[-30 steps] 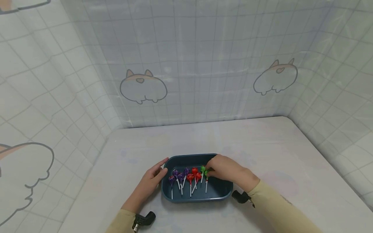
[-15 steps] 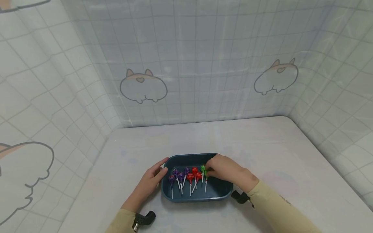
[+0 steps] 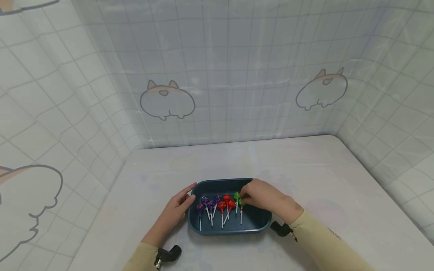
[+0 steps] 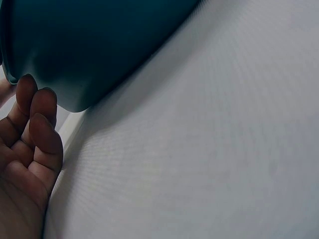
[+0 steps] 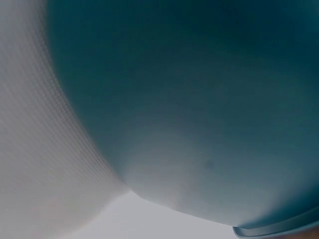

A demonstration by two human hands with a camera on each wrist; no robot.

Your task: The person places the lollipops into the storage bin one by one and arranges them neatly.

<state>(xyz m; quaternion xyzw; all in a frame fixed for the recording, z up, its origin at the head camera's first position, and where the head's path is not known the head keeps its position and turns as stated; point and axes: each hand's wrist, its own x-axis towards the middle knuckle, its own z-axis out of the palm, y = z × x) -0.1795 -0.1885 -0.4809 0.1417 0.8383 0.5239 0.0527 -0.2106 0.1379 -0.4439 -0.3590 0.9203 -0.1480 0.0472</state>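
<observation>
A dark blue tray [image 3: 234, 232] sits on the table with lollipops inside. My left hand [image 3: 176, 207] holds its left end, thumb over the rim and fingers against the outer wall; the bent fingers [image 4: 44, 107] show in the left wrist view. My right hand [image 3: 262, 194] reaches over the right rim and pinches a green lollipop [image 3: 241, 216] near its head, which the fingers partly cover. Just left of it lies another green lollipop [image 3: 236, 196]. Three red lollipops [image 3: 222, 205] lie mid-tray, and several purple lollipops [image 3: 210, 205] lie to the left, sticks toward me.
The pale table [image 3: 291, 162] extends around the tray. Behind it stands a grid-patterned curtain [image 3: 227, 75] with cartoon drawings, and similar sheets line both sides. In the right wrist view the tray's outer wall [image 5: 199, 124] fills most of the frame.
The stick of the pinched green lollipop swings slightly left, then back right, with small movements of my right fingers. My left hand and the tray stay in place.
</observation>
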